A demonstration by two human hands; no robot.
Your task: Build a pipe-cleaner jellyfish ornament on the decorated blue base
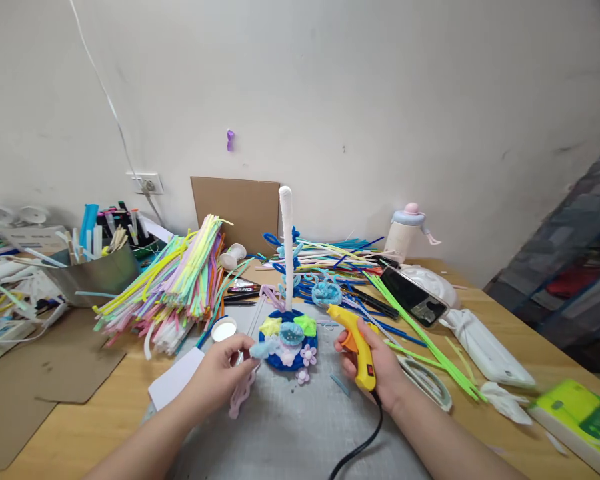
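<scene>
My right hand [373, 360] is wrapped round a yellow hot glue gun [361, 350], its nozzle pointing up and left. Between the thumb and fingers of my left hand [227, 370] is a small light-blue fuzzy piece [263, 349], at the left edge of a round dark-blue base [280, 360]. This pipe-cleaner base carries yellow and green stars [306, 325], a light-blue shell-like shape [291, 333] and pink flowers [308, 355]. A white fuzzy post [287, 247] rises upright behind them. Below my left fingers lies a pale pink wavy strip [241, 397]; whether they touch it I cannot tell.
Bundled pastel pipe cleaners [185, 287] lie left, beside a metal container [95, 277]. Behind are a cardboard sheet [237, 213] and loose blue stems. To the right are a phone [414, 297], green stems [425, 337], a bottle [404, 233] and a tissue pack [570, 420]. The glue gun's black cord [363, 447] trails forward.
</scene>
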